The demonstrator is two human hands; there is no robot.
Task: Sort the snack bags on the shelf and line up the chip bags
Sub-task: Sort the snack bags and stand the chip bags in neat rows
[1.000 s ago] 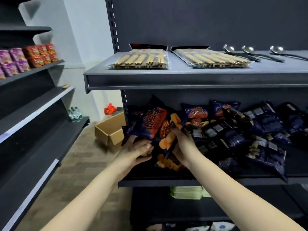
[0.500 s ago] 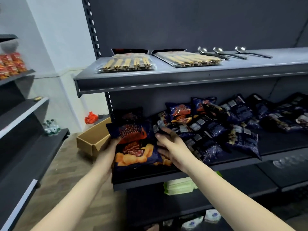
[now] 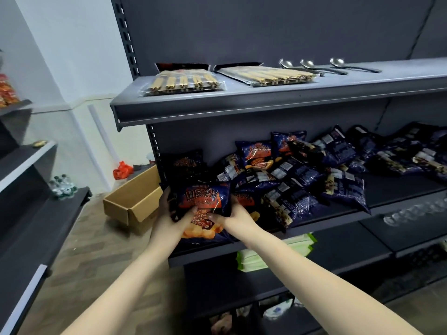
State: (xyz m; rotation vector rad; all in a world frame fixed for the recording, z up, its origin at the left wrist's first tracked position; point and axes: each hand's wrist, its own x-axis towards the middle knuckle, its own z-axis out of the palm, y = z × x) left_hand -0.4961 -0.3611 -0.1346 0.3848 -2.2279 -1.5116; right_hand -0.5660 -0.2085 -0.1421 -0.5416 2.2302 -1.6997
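Observation:
A dark blue chip bag with an orange label stands at the left end of the middle shelf. My left hand grips its left edge and my right hand grips its right edge, thumbs on the front. Behind it another dark chip bag leans against the back panel. To the right, several blue chip bags lie in a loose jumbled pile, some face down. More bags spread toward the far right of the shelf.
The top shelf carries two packs of biscuit sticks and three metal spoons. An open cardboard box sits on the floor at left. Green packets lie on the shelf below. Another dark shelving unit stands at left.
The chip bag went from being held tilted in the air to standing at the shelf's left end. Both hands now grip its sides. The camera has shifted left and closer.

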